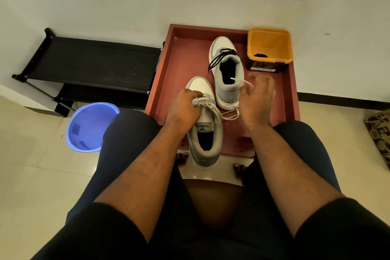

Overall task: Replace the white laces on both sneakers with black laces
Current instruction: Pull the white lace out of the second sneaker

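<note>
Two grey-and-white sneakers stand on a red-brown tray (291, 82). The far sneaker (229, 74) carries a black lace (221, 57). The near sneaker (205, 129) carries a white lace (223, 113), loosened and trailing to the right. My left hand (183, 108) grips the near sneaker over its laced front. My right hand (258, 99) is blurred beside the far sneaker's heel and pinches the white lace's end (242, 83) between thumb and fingers. A yellow tub (270, 48) at the tray's far right holds something black, likely another lace.
A black shoe rack (92, 65) stands against the wall on the left. A blue plastic basin (90, 126) sits on the tiled floor by my left knee. A patterned mat edge (379, 135) lies at the far right. My knees flank the tray.
</note>
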The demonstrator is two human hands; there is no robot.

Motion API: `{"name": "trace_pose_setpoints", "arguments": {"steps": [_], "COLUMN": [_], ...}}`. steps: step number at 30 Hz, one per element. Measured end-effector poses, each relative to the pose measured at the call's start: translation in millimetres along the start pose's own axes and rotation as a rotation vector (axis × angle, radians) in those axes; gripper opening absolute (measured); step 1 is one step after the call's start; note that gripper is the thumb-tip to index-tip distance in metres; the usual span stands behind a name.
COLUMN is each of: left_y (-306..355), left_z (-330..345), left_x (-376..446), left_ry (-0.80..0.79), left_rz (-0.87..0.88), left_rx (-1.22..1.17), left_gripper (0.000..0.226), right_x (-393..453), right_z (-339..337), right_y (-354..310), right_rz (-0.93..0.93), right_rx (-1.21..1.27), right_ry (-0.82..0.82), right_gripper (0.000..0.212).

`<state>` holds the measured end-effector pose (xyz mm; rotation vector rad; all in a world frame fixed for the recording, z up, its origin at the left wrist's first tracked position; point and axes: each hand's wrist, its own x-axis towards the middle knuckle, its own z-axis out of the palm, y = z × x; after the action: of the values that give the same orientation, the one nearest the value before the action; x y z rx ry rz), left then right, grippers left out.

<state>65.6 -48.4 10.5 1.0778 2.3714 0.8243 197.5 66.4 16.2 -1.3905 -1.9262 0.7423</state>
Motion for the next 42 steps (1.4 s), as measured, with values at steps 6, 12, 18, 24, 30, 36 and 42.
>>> {"name": "trace_pose_setpoints", "arguments": {"steps": [6,12,18,24,30,36,42], "left_y": [4,4,3,0,1,-5,0], "left_z": [11,18,11,20,3,4,21], "left_x": [-3,-4,1,-1,5,7,2], "left_ry": [-0.001,0.121,0.257,-0.001,0.497,0.201,0.194], "left_rz": [0.035,0.004,-0.339,0.080,-0.244,-0.048,0.014], "left_rx": [0.267,0.141,-0.292,0.166,-0.250,-0.022,0.083], "left_gripper": [0.031,0.017,0.015,0.024,0.012,0.026,0.015], "right_x": [-20,-21,-24,-23,-22,-23,-23], "right_z": [6,12,13,18,17,19,17], "right_y": [-10,-4,-5,-1,-1,-2,0], "right_rz": [-0.227,-0.214,-0.208,-0.230,-0.184,-0.200,-0.168], "right_rx": [-0.363,-0.213,-0.077,-0.073,-0.080,-0.103,-0.061], "right_ry": [-0.437,-0.675,-0.687,-0.700,-0.703,-0.682,-0.697], "right_gripper": [0.045,0.031,0.027,0.025,0.029,0.026,0.024]}}
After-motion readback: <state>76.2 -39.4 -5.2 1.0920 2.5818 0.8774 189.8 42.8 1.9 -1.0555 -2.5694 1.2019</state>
